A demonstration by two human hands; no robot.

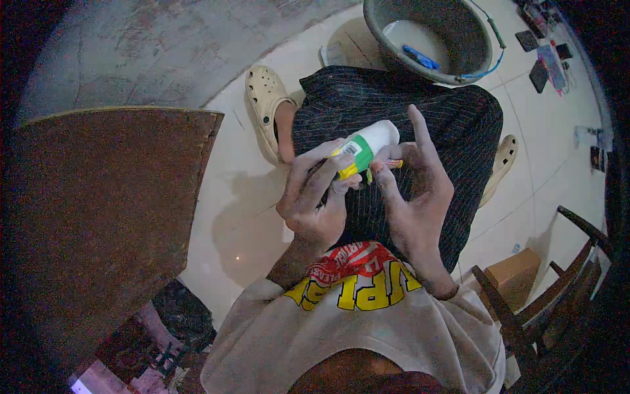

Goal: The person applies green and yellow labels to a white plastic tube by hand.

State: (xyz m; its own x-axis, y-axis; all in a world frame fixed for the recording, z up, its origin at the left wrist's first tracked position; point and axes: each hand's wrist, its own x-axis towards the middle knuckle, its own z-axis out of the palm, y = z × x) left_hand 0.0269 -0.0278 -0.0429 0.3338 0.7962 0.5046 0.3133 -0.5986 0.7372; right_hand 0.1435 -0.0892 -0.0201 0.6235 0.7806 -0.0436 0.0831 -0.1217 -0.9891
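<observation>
My left hand grips a small plastic bottle, white with green and yellow bands and a barcode label. It lies tilted above my lap, its white end pointing up and to the right. Just right of it, my right hand pinches a small yellow-and-red printed piece between thumb and a finger, while the index finger points away from me. What that piece is cannot be made out. The fingers of both hands look coated with pale dust. Dark pinstriped trousers cover my legs beneath.
Beyond my knees stands a dark bucket with a blue item inside. A brown wooden panel rises at left. At right are a wooden chair, a cardboard box and several small items, including a dark flat object, on the tiled floor.
</observation>
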